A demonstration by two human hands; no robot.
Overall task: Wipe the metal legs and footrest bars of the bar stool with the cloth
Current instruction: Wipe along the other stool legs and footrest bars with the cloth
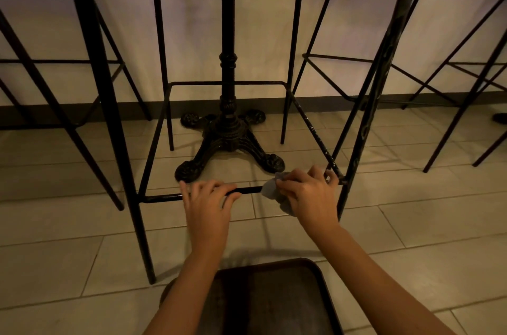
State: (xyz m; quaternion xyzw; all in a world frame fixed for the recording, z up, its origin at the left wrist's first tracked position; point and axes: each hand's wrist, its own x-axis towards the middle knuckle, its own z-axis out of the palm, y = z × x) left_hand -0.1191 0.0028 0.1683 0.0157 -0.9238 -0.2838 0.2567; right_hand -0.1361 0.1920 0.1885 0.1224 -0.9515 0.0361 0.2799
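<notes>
A black metal bar stool stands right in front of me, its near left leg (pixel 115 120) and near right leg (pixel 375 93) framing the view. The front footrest bar (pixel 162 198) runs low between them. My left hand (pixel 208 205) grips this bar left of its middle, fingers curled over it. My right hand (pixel 310 194) holds a grey cloth (pixel 270 189) wrapped round the bar's right part, close to the right leg. The side footrest bar (pixel 312 131) shows pale scuffs.
An ornate black cast-iron table base (pixel 229 139) stands on the tiled floor behind the footrest. More stools (pixel 450 82) flank both sides against a pale wall. A dark brown seat (pixel 271 299) sits just below me at the bottom edge.
</notes>
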